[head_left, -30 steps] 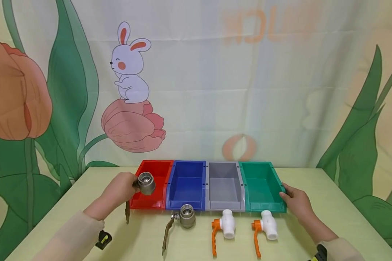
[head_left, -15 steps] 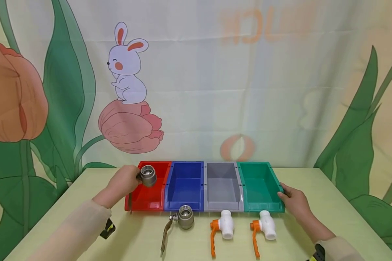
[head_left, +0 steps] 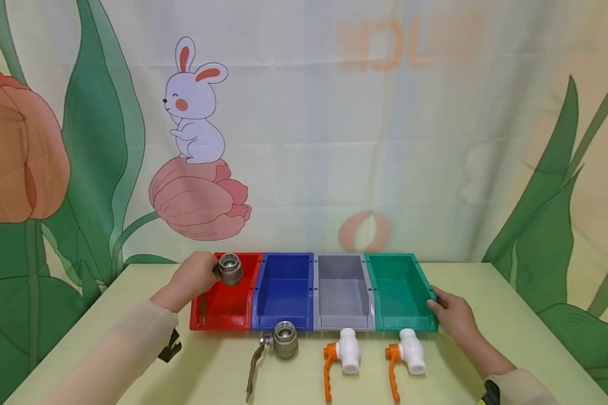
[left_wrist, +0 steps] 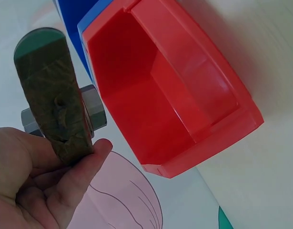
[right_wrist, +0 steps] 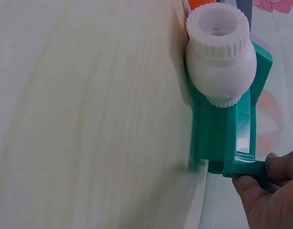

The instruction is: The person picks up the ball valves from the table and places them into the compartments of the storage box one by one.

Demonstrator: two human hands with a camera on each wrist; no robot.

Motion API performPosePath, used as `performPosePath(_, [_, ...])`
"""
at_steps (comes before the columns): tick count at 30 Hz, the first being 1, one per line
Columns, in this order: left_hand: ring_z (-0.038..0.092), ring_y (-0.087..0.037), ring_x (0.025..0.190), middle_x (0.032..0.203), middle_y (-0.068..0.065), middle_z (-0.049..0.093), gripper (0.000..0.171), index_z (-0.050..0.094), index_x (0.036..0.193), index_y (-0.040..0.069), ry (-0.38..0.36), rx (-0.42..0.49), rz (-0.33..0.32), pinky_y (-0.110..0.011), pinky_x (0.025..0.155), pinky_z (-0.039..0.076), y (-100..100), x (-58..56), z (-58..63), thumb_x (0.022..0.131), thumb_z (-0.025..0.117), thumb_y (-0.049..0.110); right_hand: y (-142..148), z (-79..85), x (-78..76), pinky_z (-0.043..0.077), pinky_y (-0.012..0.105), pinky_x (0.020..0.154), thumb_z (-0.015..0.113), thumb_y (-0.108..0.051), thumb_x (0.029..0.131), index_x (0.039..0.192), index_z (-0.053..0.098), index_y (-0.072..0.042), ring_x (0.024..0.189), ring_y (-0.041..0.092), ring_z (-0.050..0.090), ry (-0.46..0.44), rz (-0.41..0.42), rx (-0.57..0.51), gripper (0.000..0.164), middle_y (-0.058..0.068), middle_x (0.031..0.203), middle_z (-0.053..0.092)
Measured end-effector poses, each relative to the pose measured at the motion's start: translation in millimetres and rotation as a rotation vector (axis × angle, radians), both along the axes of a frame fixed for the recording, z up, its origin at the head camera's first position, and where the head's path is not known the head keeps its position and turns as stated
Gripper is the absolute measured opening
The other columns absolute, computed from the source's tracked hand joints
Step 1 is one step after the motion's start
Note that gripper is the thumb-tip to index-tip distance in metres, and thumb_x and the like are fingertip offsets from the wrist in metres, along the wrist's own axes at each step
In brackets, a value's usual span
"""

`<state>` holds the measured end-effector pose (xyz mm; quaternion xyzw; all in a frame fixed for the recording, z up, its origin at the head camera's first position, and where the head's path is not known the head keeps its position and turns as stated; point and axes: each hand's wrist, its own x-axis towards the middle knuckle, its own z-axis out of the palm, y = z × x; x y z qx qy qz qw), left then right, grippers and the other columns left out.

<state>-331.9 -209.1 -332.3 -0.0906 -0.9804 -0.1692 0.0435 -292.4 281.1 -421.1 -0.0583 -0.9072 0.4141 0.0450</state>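
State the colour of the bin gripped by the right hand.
Green; the bin in the right hand shows best in the head view.

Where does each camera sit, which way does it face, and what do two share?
Head: on the head, facing forward and down at red bin and green bin; left hand, right hand and sleeves show.
Left wrist: on that wrist, looking past the metal ball valve into the red bin; left hand shows.
Right wrist: on that wrist, looking at a white ball valve and green bin; right hand shows.
Shared: head and left wrist both show the metal ball valve.
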Motion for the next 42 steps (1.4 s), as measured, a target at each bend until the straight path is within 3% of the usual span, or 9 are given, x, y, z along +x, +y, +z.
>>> performPosePath(16, [0.057, -0.023, 0.072, 0.078, -0.014, 0.064, 0.01, 0.073, 0.094, -0.006, -0.09, 0.112, 0.059, -0.027, 0.065, 0.048, 0.7, -22.9, -0.9, 0.089, 0.064, -0.008, -0.6, -0.8, -1.6, 0.039, 0.059, 0.113, 0.046, -0.011, 0.109, 0.153, 0.033, 0.009, 0.145, 0.054, 0.035, -0.004, 0.006, 0.032, 0.05, 0.035, 0.153, 0.038])
performPosePath(24, [0.057, -0.023, 0.071, 0.076, -0.013, 0.062, 0.012, 0.073, 0.095, -0.008, -0.062, 0.069, 0.079, -0.027, 0.064, 0.049, 8.1, -35.4, -1.0, 0.089, 0.063, -0.007, 2.4, 2.2, -1.9, 0.04, 0.06, 0.113, 0.046, -0.011, 0.109, 0.153, 0.034, 0.008, 0.144, 0.054, 0.036, 0.011, 0.001, 0.045, 0.05, 0.035, 0.152, 0.039])
performPosePath(30, [0.055, -0.024, 0.072, 0.075, -0.012, 0.06, 0.01, 0.072, 0.092, -0.007, -0.054, 0.044, 0.096, -0.029, 0.067, 0.048, 9.2, -43.3, -9.3, 0.088, 0.063, -0.006, 4.9, 1.3, -2.4, 0.04, 0.06, 0.113, 0.046, -0.011, 0.109, 0.152, 0.034, 0.009, 0.144, 0.055, 0.036, 0.006, 0.003, 0.038, 0.05, 0.036, 0.151, 0.04])
performPosePath(42, [0.058, -0.025, 0.077, 0.084, -0.016, 0.067, 0.019, 0.073, 0.107, -0.009, -0.08, 0.05, 0.156, -0.035, 0.079, 0.056, 11.9, -56.4, -27.1, 0.09, 0.065, -0.007, 3.5, -1.0, -2.3, 0.041, 0.059, 0.112, 0.046, -0.011, 0.109, 0.153, 0.033, 0.009, 0.144, 0.055, 0.036, -0.002, 0.002, 0.006, 0.05, 0.036, 0.152, 0.039])
